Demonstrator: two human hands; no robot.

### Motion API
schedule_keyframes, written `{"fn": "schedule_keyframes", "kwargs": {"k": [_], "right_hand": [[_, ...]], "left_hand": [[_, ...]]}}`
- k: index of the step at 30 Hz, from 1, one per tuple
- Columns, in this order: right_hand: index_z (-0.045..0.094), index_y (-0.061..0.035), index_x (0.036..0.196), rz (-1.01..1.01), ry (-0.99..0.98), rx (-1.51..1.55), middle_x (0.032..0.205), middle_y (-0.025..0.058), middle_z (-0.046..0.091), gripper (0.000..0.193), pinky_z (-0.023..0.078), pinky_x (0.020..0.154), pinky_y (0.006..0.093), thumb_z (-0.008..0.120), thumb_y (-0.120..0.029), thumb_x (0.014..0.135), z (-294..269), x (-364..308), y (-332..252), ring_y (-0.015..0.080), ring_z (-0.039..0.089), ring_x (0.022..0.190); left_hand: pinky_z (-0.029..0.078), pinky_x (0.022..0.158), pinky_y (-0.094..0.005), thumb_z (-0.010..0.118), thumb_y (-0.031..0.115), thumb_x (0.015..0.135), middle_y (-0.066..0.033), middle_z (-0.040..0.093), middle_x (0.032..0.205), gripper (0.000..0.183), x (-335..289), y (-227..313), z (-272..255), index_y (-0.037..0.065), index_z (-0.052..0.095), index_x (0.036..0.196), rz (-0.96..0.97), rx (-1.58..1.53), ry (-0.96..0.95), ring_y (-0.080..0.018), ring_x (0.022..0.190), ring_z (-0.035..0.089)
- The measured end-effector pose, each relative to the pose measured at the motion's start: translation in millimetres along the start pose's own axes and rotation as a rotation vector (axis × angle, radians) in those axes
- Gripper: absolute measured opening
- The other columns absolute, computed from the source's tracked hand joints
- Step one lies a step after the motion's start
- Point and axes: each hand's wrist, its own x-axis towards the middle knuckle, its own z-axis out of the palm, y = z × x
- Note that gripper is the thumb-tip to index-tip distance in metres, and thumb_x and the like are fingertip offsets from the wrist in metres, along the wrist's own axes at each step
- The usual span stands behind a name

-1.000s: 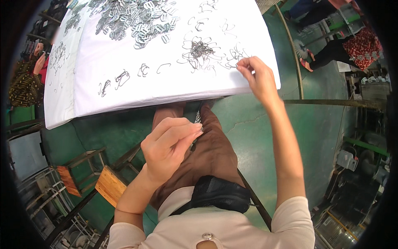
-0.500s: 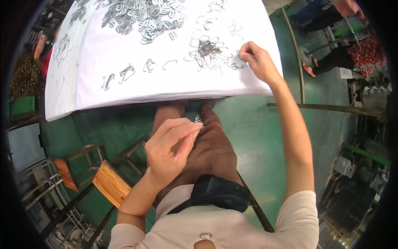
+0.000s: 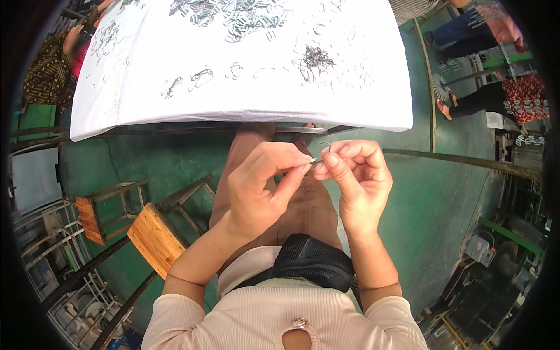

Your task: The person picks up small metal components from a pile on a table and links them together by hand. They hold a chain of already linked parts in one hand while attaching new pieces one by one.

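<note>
My left hand [image 3: 262, 184] pinches a small metal piece [image 3: 315, 160] between thumb and fingertips, in front of my waist. Close beside it, my right hand [image 3: 363, 181] is closed on a thin, curved wire hook [image 3: 326, 144] whose bent end sticks up above the thumb. The fingertips of both hands nearly meet at the piece; whether the hook passes through it is too small to tell. Beyond them, on the white-covered table [image 3: 233, 102], lie a heap of flat metal buckle-like pieces [image 3: 251, 24], a tangled pile of dark wire hooks [image 3: 318, 57] and small hook clusters [image 3: 202, 76].
The table's near edge runs just past my hands. A wooden-topped stool [image 3: 154, 239] stands at the lower left, with a second stool [image 3: 88, 219] behind it. One person [image 3: 49, 81] is at the table's left; others [image 3: 525, 96] are at the far right.
My right hand has come back from the hooks on the table to meet my left hand, bringing a wire hook. My left hand has shifted slightly right and up. The view has tilted.
</note>
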Motion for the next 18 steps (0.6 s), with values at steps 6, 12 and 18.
{"fn": "schedule_keyframes", "kwargs": {"k": [6, 12, 18], "right_hand": [[0.044, -0.0013, 0.088, -0.346, -0.075, -0.124, 0.09, 0.0162, 0.057, 0.019, 0.052, 0.066, 0.0269, 0.055, 0.013, 0.082, -3, -5, 7, 0.0154, 0.058, 0.073], [0.045, -0.0009, 0.087, -0.422, -0.105, -0.227, 0.088, 0.0167, 0.058, 0.017, 0.053, 0.066, 0.0268, 0.057, 0.01, 0.082, -8, -4, 9, 0.0152, 0.059, 0.071], [0.046, -0.0006, 0.087, -0.396, -0.084, -0.285, 0.088, 0.016, 0.06, 0.019, 0.052, 0.065, 0.0234, 0.06, 0.01, 0.081, -13, -4, 18, 0.013, 0.059, 0.072]], "left_hand": [[0.05, 0.065, -0.0297, 0.061, -0.004, 0.077, -0.0123, 0.064, 0.087, 0.016, 20, -16, -6, 0.001, 0.062, 0.092, 0.123, 0.165, 0.028, -0.0204, 0.076, 0.062], [0.048, 0.068, -0.0302, 0.065, 0.017, 0.08, -0.0113, 0.063, 0.093, 0.024, 138, -137, -30, 0.001, 0.065, 0.099, -0.062, 0.509, -0.007, -0.0193, 0.078, 0.061], [0.047, 0.079, -0.0371, 0.071, 0.028, 0.074, -0.0114, 0.062, 0.095, 0.035, 193, -187, -15, 0.002, 0.062, 0.097, -0.161, 0.881, -0.037, -0.0239, 0.086, 0.061]]}}
